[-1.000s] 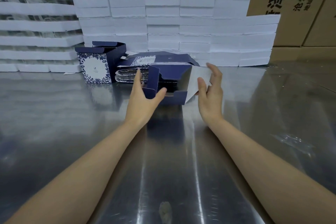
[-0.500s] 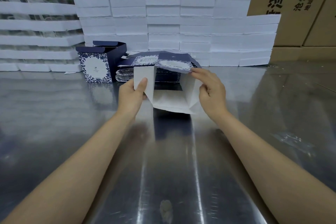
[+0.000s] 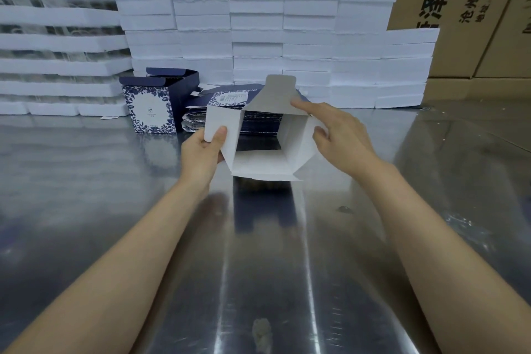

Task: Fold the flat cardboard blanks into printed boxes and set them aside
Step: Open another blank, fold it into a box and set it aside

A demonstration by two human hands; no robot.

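Observation:
I hold a half-formed box above the metal table, its white inside and spread flaps facing me, the tube open at both ends. My left hand pinches the left flap between thumb and fingers. My right hand holds the right flap with the thumb, while its forefinger points onto the tall upper flap. Behind the box lies a stack of flat navy printed blanks. One folded navy box with a floral front stands to the left, lid flap up.
The shiny steel table stretches toward me. White foam trays are stacked in a wall along the back, with more at the left. Brown shipping cartons stand behind at the right.
The box was turned from its navy outside to its white inside facing me, and it opened wider into a tube. My right forefinger moved up onto the top flap.

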